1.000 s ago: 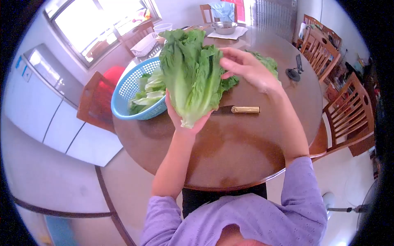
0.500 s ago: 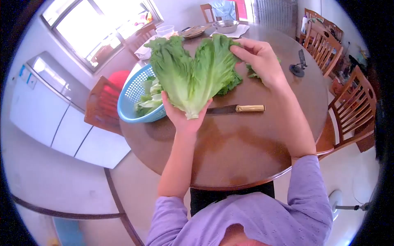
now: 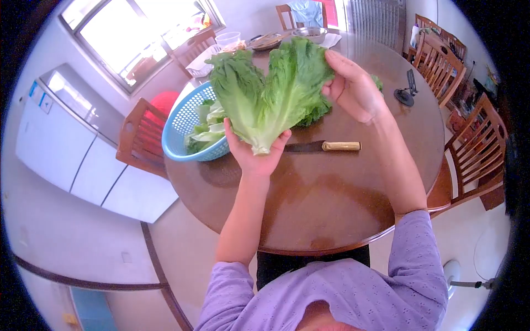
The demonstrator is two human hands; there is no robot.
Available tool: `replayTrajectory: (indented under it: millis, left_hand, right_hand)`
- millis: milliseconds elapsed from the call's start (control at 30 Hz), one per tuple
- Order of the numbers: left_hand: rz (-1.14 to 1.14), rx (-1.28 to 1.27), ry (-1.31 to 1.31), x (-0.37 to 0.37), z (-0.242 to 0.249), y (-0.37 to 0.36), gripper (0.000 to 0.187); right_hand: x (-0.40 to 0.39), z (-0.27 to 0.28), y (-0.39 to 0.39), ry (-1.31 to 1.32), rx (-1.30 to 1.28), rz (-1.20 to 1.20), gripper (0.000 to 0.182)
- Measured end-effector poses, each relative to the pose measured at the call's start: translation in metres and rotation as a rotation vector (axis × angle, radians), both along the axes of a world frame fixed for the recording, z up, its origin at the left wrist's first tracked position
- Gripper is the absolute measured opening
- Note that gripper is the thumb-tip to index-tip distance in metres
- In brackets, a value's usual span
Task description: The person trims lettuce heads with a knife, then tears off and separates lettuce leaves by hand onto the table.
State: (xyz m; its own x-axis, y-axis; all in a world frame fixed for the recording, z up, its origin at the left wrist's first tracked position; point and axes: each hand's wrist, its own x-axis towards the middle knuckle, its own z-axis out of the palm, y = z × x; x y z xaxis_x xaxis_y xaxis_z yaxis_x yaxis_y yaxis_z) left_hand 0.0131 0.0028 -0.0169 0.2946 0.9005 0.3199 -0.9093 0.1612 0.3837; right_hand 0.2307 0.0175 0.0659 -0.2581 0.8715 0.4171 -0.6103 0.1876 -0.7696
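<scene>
A head of green lettuce (image 3: 276,94) is held up over the table, its leaves fanned into two lobes and its pale stem end pointing toward me. My left hand (image 3: 255,151) grips it from below around the stem. Beside the right lobe, my right hand (image 3: 358,91) has its fingers apart, with fingertips at the leaf's edge. A knife (image 3: 341,146) with a light handle lies on the table behind my left hand, its blade partly hidden. More leafy greens (image 3: 316,115) lie behind the lettuce. To the left stands a blue perforated basket (image 3: 175,129) with cut leaves (image 3: 207,129) inside.
The round brown table (image 3: 326,215) has a small black stand (image 3: 406,95) at its right. At the far side are a metal bowl (image 3: 310,35), a plate (image 3: 265,42) and a clear plastic container (image 3: 227,38). Wooden chairs (image 3: 476,146) surround the table.
My right hand has loosened from a pinch on the leaf's edge, and its fingers have spread. The lettuce has tilted slightly, still in my left hand. The view has shifted a little.
</scene>
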Motion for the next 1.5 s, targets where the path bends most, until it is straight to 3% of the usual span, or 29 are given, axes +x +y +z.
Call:
replayTrajectory:
  millis: [500,1000,1200,1400,1500]
  left_hand:
    - [-0.081,0.049,-0.113,0.000,-0.009,0.003,0.064]
    - [-0.075,0.020,-0.028,-0.002,-0.006,0.002,0.067]
    - [-0.065,0.019,0.009,-0.002,-0.004,0.002,0.066]
    - [-0.065,-0.031,-0.007,-0.002,-0.001,0.000,0.068]
    - [-0.027,-0.058,-0.003,0.002,0.005,-0.006,0.071]
  right_hand:
    - [-0.005,-0.003,0.004,-0.020,0.021,0.155,0.046]
    - [-0.004,-0.004,0.001,-0.002,0.023,0.130,0.031]
    - [-0.001,-0.003,0.003,0.034,0.116,0.236,0.038]
    - [-0.012,0.001,-0.009,0.107,0.037,0.204,0.039]
    - [-0.011,-0.010,0.000,-0.103,-0.004,0.143,0.040]
